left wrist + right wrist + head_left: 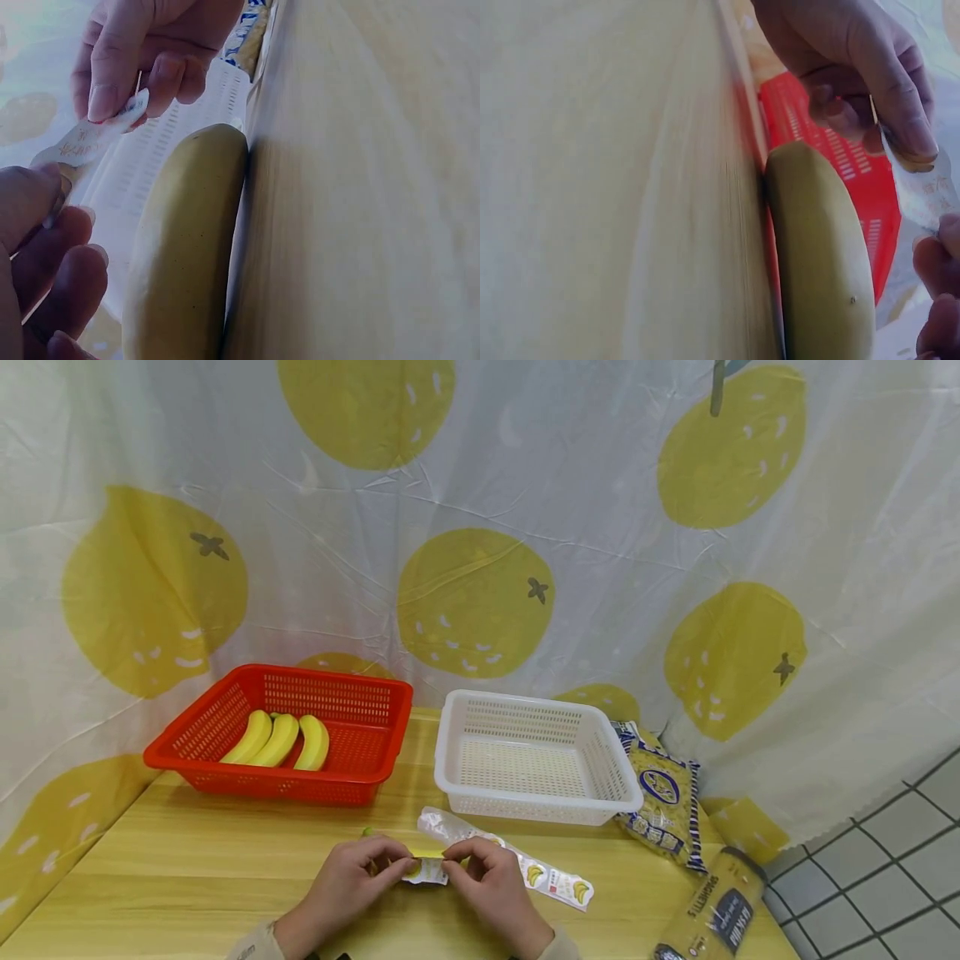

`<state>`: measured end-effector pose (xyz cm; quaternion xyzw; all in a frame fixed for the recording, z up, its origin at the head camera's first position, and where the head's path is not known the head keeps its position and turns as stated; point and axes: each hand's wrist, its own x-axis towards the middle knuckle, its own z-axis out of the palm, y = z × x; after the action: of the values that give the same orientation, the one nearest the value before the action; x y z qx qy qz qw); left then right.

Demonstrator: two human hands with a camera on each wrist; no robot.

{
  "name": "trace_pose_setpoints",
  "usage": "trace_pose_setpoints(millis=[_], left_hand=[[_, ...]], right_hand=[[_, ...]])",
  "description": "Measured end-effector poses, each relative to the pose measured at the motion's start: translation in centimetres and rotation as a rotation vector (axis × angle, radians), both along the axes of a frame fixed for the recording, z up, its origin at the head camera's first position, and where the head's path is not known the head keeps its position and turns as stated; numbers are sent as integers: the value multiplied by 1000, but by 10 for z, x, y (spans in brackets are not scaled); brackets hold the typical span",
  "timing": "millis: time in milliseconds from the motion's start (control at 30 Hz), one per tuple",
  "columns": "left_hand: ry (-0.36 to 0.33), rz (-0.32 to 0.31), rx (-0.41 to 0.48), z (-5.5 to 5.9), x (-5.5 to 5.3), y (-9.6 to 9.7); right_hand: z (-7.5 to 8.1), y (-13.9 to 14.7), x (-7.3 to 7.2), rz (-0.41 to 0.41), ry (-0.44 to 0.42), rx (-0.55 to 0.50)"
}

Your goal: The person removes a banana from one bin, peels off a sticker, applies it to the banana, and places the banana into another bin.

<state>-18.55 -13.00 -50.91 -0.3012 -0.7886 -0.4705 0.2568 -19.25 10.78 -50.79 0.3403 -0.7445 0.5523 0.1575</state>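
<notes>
A small white printed sticker (429,871) is stretched between both hands, above a yellow banana (187,247) lying on the table. My left hand (348,878) pinches one end of the sticker between thumb and fingers. The opposite end is pinched by my right hand (497,882). Both wrist views show the sticker (924,187) raised off the banana (821,255). In the head view the hands hide most of that banana. A strip of banana stickers (558,881) lies beside and partly behind my right hand.
Three bananas (277,742) lie in a red basket (277,783) at the back left. A white basket (525,808) with nothing in it stands right of that. Along the right edge are a pasta bag (663,802) and a spaghetti pack (712,906). A patterned curtain (322,568) hangs behind.
</notes>
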Motion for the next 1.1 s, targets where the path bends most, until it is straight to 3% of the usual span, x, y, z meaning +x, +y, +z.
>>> trace_pose_setpoints(millis=[300,500,700,1100], left_hand=[[19,50,-15,3,1,-1],[-63,163,-75,1,0,-2],[-124,236,-131,0,0,-2],[-245,216,-126,2,-3,-3]], right_hand=[[-2,-2,-2,-94,101,66],[-5,-5,-2,-108,61,78],[-11,-9,-6,-135,94,106],[-13,-11,-11,-126,137,128]])
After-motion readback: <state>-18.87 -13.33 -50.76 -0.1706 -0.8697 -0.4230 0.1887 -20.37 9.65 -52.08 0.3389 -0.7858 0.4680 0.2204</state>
